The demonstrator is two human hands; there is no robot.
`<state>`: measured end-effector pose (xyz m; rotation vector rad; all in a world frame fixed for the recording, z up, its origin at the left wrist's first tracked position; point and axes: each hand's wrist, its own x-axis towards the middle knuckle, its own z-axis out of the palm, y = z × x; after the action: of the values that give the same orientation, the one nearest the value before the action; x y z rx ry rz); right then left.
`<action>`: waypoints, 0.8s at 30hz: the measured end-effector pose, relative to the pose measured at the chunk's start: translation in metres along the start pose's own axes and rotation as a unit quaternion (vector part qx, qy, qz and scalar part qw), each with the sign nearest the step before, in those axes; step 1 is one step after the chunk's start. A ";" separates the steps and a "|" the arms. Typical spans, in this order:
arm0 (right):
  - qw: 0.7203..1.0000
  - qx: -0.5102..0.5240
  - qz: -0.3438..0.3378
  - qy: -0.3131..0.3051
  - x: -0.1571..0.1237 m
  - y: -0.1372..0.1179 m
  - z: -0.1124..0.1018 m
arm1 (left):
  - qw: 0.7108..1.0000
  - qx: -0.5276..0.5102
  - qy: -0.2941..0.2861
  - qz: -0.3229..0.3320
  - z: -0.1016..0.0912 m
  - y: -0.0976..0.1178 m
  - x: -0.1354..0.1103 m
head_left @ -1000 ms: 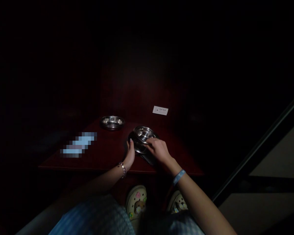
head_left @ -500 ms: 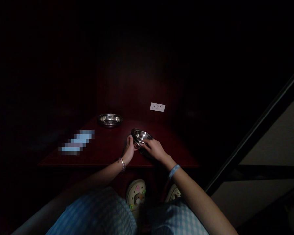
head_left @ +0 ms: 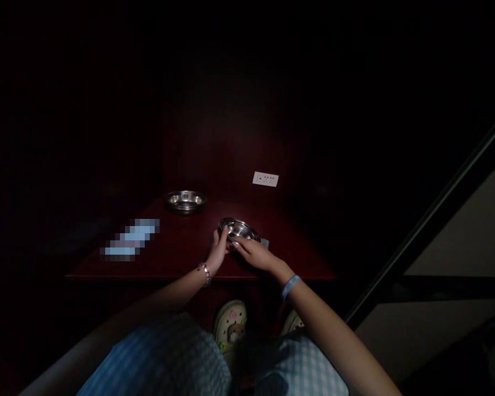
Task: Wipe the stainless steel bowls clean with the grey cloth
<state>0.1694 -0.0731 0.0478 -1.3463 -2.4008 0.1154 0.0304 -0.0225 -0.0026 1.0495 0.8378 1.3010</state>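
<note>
A shiny stainless steel bowl (head_left: 243, 228) is tilted between my two hands, above the front part of the dark red tabletop (head_left: 181, 247). My left hand (head_left: 217, 253) grips its left side, thumb over the rim and fingers underneath. At the near right rim lies my right hand (head_left: 256, 255), its fingers pressed on the edge. A small greyish piece, perhaps cloth, (head_left: 264, 242) shows beside the bowl behind my right hand; most of it is hidden.
A second steel dish (head_left: 185, 209), possibly stacked, stands at the back left of the table. Blurred-out pale blue items (head_left: 132, 240) lie to the left. A white socket panel (head_left: 265, 179) is on the back wall. A dark slanted bar (head_left: 429, 220) crosses the right side.
My left thumb has moved over the bowl's rim. My right hand has shifted slightly left and down along the edge, and the greyish piece now shows at the bowl's right.
</note>
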 end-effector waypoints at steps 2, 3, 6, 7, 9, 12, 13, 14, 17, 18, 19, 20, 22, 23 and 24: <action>1.000 0.011 -0.011 -0.005 0.001 0.001 -0.001 | 1.000 -0.002 -0.004 0.002 0.000 0.001 -0.001; 1.000 0.014 -0.017 -0.011 0.001 0.001 -0.001 | 1.000 -0.005 -0.004 0.003 -0.001 0.001 -0.002; 0.999 0.010 -0.024 -0.028 0.000 -0.001 -0.004 | 1.000 -0.010 -0.002 0.006 -0.002 0.000 -0.001; 0.999 0.007 -0.023 -0.032 0.000 -0.001 -0.005 | 1.000 -0.012 -0.002 0.006 -0.002 -0.001 -0.001; 0.999 0.007 -0.021 -0.044 0.000 -0.003 -0.007 | 1.000 -0.019 0.001 0.005 -0.002 -0.002 0.000; 0.998 0.013 -0.005 -0.066 -0.001 -0.005 -0.008 | 0.999 -0.040 0.007 0.004 -0.003 -0.004 0.000; 0.997 0.016 0.001 -0.071 -0.001 -0.005 -0.007 | 0.999 -0.047 0.010 0.004 -0.003 -0.004 0.000; 0.997 0.020 0.005 -0.071 -0.001 -0.006 -0.007 | 0.999 -0.052 0.012 0.004 -0.003 -0.004 0.000; 0.999 0.018 0.025 -0.016 -0.001 -0.005 -0.008 | 0.997 -0.069 0.025 -0.004 -0.003 -0.004 0.000; 0.998 0.010 0.051 0.029 -0.001 -0.003 -0.008 | 0.996 -0.078 0.032 -0.006 -0.003 -0.003 0.000; 0.992 0.001 0.094 0.086 -0.001 0.000 -0.009 | 0.995 -0.088 0.038 -0.006 -0.003 -0.003 0.000; 0.978 -0.002 0.152 0.143 0.000 0.004 -0.009 | 0.994 -0.096 0.043 -0.006 -0.003 -0.002 0.000; 0.936 0.026 0.279 0.212 0.002 0.015 -0.007 | 0.993 -0.106 0.047 -0.005 -0.002 -0.001 -0.001; 0.922 0.063 0.322 0.207 0.003 0.021 -0.006 | 0.993 -0.107 0.044 -0.008 -0.001 0.000 -0.002; 0.913 0.115 0.345 0.182 0.003 0.026 -0.004 | 0.994 -0.106 0.038 -0.011 0.000 0.000 -0.003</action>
<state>0.1902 -0.0569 0.0460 -1.8421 -1.4759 0.2942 0.0296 -0.0250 -0.0027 0.8241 0.7473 1.3850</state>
